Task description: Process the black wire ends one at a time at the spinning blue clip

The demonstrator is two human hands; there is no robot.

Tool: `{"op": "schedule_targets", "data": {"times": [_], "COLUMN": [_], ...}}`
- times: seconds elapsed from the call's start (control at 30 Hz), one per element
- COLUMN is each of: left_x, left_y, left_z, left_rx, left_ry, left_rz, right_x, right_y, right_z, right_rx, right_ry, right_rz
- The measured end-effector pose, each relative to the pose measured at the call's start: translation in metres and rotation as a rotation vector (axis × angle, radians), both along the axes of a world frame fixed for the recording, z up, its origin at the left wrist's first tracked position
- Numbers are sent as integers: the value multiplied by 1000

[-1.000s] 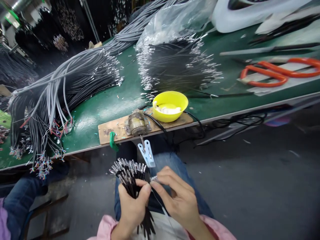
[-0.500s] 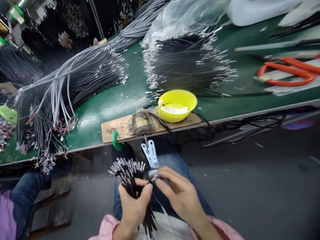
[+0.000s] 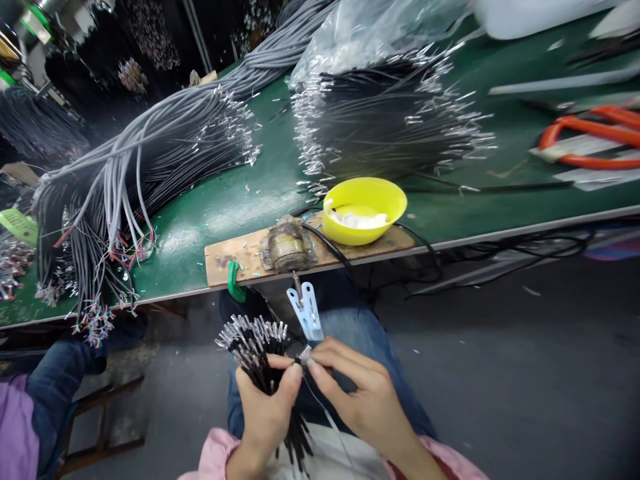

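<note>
bundle of thin black silver-tipped wires [image 3: 253, 343] over my lap
fingers of my left hand [image 3: 265, 417] clench it; those of my right hand [image 3: 367, 400] pinch one wire tip [image 3: 303, 356], just below the pale blue plastic clip [image 3: 309, 317].

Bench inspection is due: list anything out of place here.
Gray cables spill over the green table's left edge, stripped coloured ends dangling. Metal scraps litter it. The wooden board overhangs the edge. The black wire bundle in the left hand, one tip pinched by the right hand, looks orderly.

Head view, forward-down, close over lap [image 3: 350, 327]; blurred bench [image 3: 240, 200] beyond, apparently tilted
</note>
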State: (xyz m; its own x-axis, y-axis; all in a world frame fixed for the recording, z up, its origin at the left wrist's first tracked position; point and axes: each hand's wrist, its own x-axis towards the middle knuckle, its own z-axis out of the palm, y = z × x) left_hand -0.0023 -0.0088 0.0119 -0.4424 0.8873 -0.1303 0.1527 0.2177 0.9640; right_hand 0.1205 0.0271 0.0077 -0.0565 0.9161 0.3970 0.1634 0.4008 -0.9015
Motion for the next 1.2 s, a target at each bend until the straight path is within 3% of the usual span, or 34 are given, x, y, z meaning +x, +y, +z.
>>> {"op": "schedule_targets", "data": {"times": [0.13, 0.4, 0.63, 1.07, 1.2], "left_x": [2, 7, 11, 16, 22], "left_y": [-1, 0, 4, 5, 4], "left_z": [1, 9, 16, 16, 20], "left_rx": [-21, -56, -93, -65, -53], "left_ry": [-3, 17, -121, -88, -66], "left_rz": [44, 1, 37, 44, 82], "right_x": [2, -1, 0, 0, -1], "right_y": [2, 0, 2, 1, -2], "right_z": [-2, 1, 1, -2, -5], "right_rx": [-52, -68, -70, -85, -267], "right_ry": [37, 38, 29, 8, 179], "right_rz": [-82, 89, 91, 66, 157]}}
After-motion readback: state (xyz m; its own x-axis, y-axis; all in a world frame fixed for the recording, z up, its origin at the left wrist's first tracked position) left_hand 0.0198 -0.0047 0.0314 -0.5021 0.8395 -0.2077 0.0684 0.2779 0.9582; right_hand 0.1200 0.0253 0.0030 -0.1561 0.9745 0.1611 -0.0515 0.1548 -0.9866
